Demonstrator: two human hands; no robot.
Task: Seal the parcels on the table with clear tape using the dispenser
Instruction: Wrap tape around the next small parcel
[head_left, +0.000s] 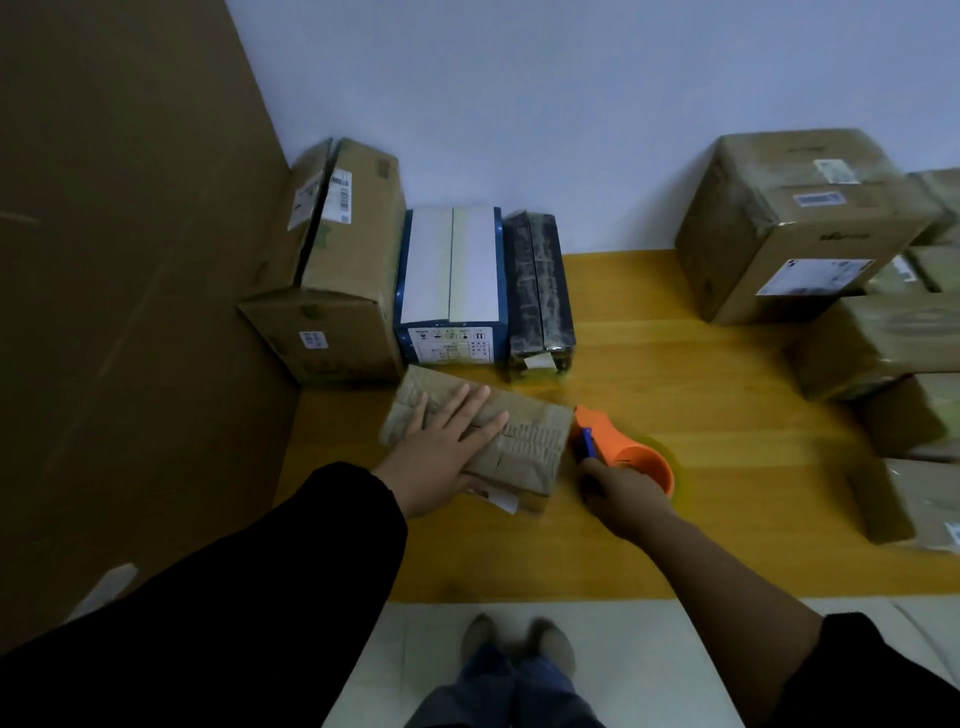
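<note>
A small brown cardboard parcel (524, 441) lies flat on the yellow wooden table (675, 395), near its front left. My left hand (441, 441) presses on the parcel's top with straight, spread fingers. My right hand (618, 491) grips the orange tape dispenser (628, 449) from below. The dispenser's nose touches the parcel's right end. Its blue blade part faces the parcel.
Behind the parcel stand a tall brown box (337, 270), a blue and white box (452, 286) and a black wrapped parcel (540, 291) against the wall. Several brown parcels (789, 218) are stacked at the right. A big cardboard sheet (119, 260) stands at the left.
</note>
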